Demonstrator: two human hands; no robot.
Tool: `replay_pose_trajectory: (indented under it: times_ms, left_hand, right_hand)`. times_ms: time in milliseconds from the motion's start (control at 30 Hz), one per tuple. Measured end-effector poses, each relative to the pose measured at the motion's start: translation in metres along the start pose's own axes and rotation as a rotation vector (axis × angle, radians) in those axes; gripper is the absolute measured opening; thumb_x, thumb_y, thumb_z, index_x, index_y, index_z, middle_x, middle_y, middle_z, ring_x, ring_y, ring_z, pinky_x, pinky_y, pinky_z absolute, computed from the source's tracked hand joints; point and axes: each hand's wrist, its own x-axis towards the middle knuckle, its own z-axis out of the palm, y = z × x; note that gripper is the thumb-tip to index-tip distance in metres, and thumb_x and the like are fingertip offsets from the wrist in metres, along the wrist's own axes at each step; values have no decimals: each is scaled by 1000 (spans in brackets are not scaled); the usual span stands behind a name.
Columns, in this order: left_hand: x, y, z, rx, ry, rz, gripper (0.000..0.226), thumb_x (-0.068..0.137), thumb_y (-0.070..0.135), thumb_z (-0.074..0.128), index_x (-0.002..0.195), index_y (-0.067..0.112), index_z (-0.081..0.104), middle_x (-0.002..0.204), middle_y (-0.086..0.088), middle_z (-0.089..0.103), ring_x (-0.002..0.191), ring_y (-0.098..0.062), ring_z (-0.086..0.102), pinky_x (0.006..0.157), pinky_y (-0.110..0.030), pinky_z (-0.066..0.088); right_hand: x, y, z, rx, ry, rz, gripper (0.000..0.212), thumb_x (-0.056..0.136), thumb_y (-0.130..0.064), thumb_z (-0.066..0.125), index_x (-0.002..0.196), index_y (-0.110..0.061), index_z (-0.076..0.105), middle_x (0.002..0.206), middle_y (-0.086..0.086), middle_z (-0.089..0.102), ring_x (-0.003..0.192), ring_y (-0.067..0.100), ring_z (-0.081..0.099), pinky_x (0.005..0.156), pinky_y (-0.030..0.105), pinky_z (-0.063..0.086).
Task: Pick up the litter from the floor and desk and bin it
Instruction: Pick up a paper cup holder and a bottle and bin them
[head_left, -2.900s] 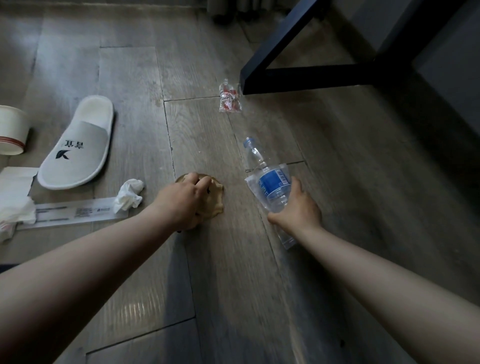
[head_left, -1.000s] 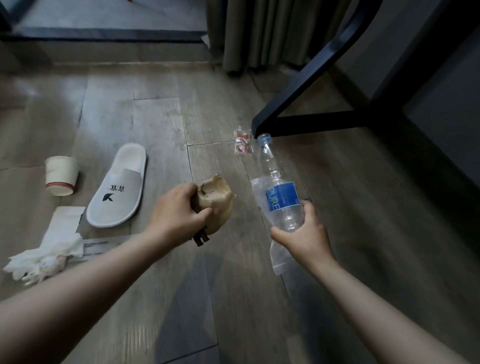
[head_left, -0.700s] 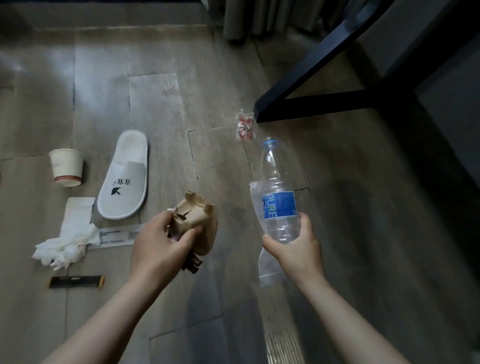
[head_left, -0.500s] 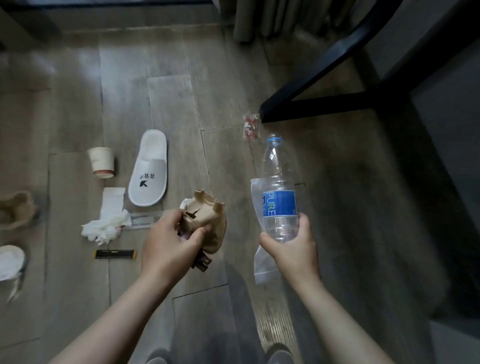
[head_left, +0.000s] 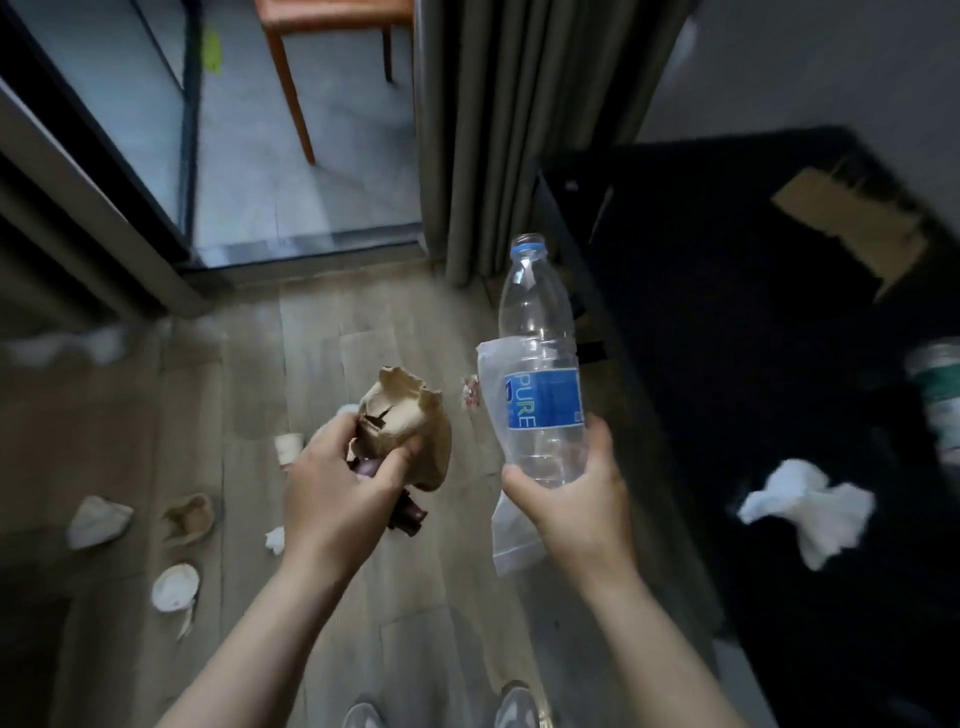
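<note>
My left hand (head_left: 332, 493) grips a crumpled brown paper bag (head_left: 410, 421) with a dark wrapper poking out below it. My right hand (head_left: 576, 499) holds an empty clear plastic bottle (head_left: 540, 364) with a blue label upright, together with a clear plastic bag (head_left: 511, 525) hanging beneath it. Both hands are raised over the wooden floor. Litter lies on the floor at the left: a paper cup (head_left: 288, 448), a brown crumpled paper (head_left: 189, 517), a white tissue (head_left: 275, 540) and a white lid (head_left: 175, 586). A small red-and-clear wrapper (head_left: 470, 391) lies beyond the bottle.
A black desk (head_left: 727, 291) fills the right side, bearing a white crumpled tissue (head_left: 810, 506), a piece of cardboard (head_left: 852, 228) and a green-and-white cup (head_left: 937, 400). A grey curtain (head_left: 519, 130) hangs ahead. A glass door (head_left: 130, 156) and a wooden chair (head_left: 332, 31) are beyond.
The view rose and tilted up as I stood; the desk top, curtain and door came into sight. Both hands lifted the paper bag and the bottle higher off the floor.
</note>
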Motion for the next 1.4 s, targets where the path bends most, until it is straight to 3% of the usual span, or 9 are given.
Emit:
replay_pose_trajectory:
  times_ms: [67,200,300,533,633,767,1067,1233,1400]
  left_hand:
    - [-15,56,-14,-33,14,75,16,77,27,74,84,26,60,61,-6,67,45,-28,66,54,-50,56]
    - [-44,166,-29,-136,28,218,19,76,35,75,89,33,62,65,-10,68,48,-33,65,54,-54,54]
    - [-73,244,-26,-190,18,354,22,76,39,75,93,35,61,66,-10,68,48,-35,64,52,-54,53]
    - [-134,364,3,-269,2,671,27,70,49,71,91,37,60,79,2,67,57,-24,66,50,-48,54]
    - [-146,389,19,-273,-46,743,29,69,48,72,92,34,61,79,5,64,59,-16,63,53,-35,52]
    - [-159,415,35,-268,-124,841,28,72,40,78,93,32,61,81,8,64,64,-6,60,56,-16,45]
    - [-196,437,34,-381,-501,1031,27,70,48,75,88,35,60,81,13,64,74,-2,61,63,-8,44]
    - [-247,414,41,-403,-851,1051,32,68,59,70,86,35,59,79,12,65,72,-3,61,61,-19,42]
    - [-321,400,37,-417,-1145,1068,31,71,49,69,96,34,61,84,17,65,79,4,61,63,-14,42]
  right_hand:
    - [-17,-49,-31,54,7,-48,55,68,-24,78,102,-52,45,90,-22,64,81,-12,61,61,10,46]
    - [-45,-135,-100,120,89,-164,63,70,-22,77,120,-45,46,100,-21,64,86,-11,61,63,8,46]
    - [-63,-182,-158,152,179,-258,64,70,-21,77,123,-41,47,102,-18,64,87,-5,63,70,15,48]
    - [-118,-244,-285,163,432,-452,62,69,-22,77,119,-40,46,105,-16,62,92,0,62,72,19,48]
    - [-141,-248,-317,186,527,-455,65,69,-22,77,122,-41,44,103,-20,62,88,-5,62,71,19,50]
    - [-173,-249,-341,233,674,-441,65,68,-16,78,118,-42,46,96,-18,63,82,-12,60,57,8,46]
    - [-269,-248,-319,216,1117,-339,57,63,-20,80,107,-42,51,87,-28,64,76,-7,63,56,6,46]
    - [-345,-223,-288,144,1395,-146,57,68,-15,79,111,-42,52,89,-22,67,77,-3,65,62,13,47]
    - [-429,-207,-273,118,1636,-3,60,69,-19,80,114,-43,49,89,-32,62,77,-12,60,56,7,44]
